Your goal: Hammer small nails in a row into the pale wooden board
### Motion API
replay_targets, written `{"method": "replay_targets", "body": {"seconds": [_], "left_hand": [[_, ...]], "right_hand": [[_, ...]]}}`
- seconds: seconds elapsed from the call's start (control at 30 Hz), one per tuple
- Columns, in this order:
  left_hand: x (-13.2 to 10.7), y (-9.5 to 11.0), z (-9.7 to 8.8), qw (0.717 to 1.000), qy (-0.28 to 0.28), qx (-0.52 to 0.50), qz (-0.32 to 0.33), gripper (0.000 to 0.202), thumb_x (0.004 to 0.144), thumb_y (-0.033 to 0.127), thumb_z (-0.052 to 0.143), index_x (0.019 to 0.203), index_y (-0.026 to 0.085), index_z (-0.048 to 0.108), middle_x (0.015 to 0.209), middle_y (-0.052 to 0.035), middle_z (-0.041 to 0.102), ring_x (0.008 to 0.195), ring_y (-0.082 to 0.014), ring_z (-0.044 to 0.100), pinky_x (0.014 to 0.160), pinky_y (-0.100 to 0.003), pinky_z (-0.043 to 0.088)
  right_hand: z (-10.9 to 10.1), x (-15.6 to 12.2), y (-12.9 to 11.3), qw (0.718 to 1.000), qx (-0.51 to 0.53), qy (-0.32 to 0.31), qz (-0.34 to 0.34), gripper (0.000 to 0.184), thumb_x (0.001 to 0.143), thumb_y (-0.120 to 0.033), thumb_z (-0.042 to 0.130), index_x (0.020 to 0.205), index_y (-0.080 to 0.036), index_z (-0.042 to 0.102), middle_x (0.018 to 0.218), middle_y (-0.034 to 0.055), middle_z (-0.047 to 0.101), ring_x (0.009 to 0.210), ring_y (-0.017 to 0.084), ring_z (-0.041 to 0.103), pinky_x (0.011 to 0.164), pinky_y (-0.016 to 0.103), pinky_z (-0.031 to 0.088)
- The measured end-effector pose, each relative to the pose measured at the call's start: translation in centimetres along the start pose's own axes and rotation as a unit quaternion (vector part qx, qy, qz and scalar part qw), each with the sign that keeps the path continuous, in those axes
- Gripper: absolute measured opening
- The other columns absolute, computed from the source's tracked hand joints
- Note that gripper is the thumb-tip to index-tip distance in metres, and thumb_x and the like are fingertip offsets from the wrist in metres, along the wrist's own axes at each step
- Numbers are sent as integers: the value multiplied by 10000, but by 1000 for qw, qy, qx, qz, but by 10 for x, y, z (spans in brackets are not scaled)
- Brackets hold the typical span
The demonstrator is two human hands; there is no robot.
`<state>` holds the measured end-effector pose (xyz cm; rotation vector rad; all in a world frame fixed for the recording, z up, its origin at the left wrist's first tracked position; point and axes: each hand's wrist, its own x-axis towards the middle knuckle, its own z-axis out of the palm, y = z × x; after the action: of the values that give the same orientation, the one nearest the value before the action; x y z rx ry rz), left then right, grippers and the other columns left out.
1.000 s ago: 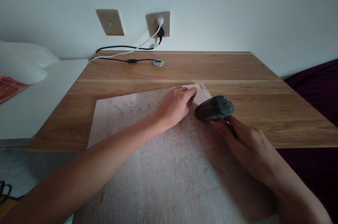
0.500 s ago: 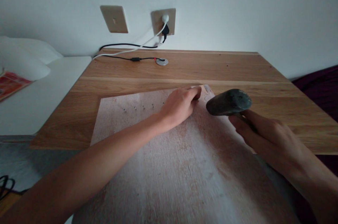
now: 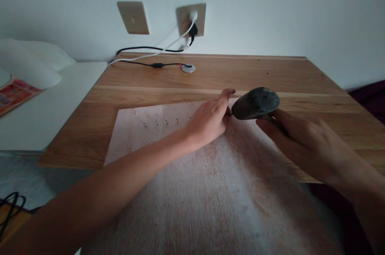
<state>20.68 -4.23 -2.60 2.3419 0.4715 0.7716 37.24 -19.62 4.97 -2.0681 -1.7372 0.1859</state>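
My right hand (image 3: 303,138) is wrapped round the short handle of a mallet with a dark, scuffed, rounded head (image 3: 255,103). The mallet head is low over the far right corner of a pale, whitish-brown board (image 3: 192,191). My left hand (image 3: 207,120) rests on that board, just left of the mallet head. One of its fingers is raised and stretched out, apart from another fingertip beside the head. Whatever lies under that fingertip is too small to make out. Several small nails (image 3: 167,122) stand in a row along the board's far edge, left of my left hand.
The board lies over a wooden tabletop (image 3: 150,82) with a round cable grommet (image 3: 188,68). Black and white cables run to a wall socket (image 3: 191,20), beside a switch plate (image 3: 133,17). White foam sheeting (image 3: 33,62) lies on the white surface at left.
The mallet head has shifted slightly left and away from me, close against my left fingers. A finger of my left hand has lifted and straightened. The view has tilted a little.
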Motion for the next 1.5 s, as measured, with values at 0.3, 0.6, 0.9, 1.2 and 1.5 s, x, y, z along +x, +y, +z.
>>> {"method": "replay_targets", "body": {"seconds": [0.3,0.6,0.9,1.2,1.5], "left_hand": [[2,10,-8,1000,0,-8,-28,442,937,34,583,1353,181,560,1019,-35,812,891,-161,770,804,-277,592],[0,-2,0,1000,5,0,15,538,888,-31,513,1381,183,553,1013,-32,805,905,-159,767,828,-292,592],[1,5,-3,1000,7,8,12,505,920,47,604,1405,151,506,1154,-104,799,957,-188,767,878,-333,613],[1,9,-6,999,-28,34,11,452,941,3,480,1359,167,533,1078,-80,794,978,-197,773,881,-340,606],[-2,-3,1,997,-15,70,39,608,916,15,498,1509,132,439,1161,-114,789,1111,-229,756,969,-383,610]], "right_hand": [[0,-16,16,997,7,-32,71,353,904,-572,477,833,-276,655,608,65,670,567,289,709,485,309,323],[-9,-10,4,999,18,31,21,398,957,-587,520,750,-257,599,524,1,555,440,171,559,491,266,354],[0,-7,-1,999,17,3,41,329,929,-548,511,814,-261,625,529,12,555,463,202,573,485,281,279],[5,-16,10,998,9,-24,55,342,916,-537,493,895,-257,689,596,48,627,585,276,698,477,300,286],[-5,-7,-6,999,0,25,24,393,956,-586,504,782,-247,601,548,5,559,452,166,542,497,258,347]]}}
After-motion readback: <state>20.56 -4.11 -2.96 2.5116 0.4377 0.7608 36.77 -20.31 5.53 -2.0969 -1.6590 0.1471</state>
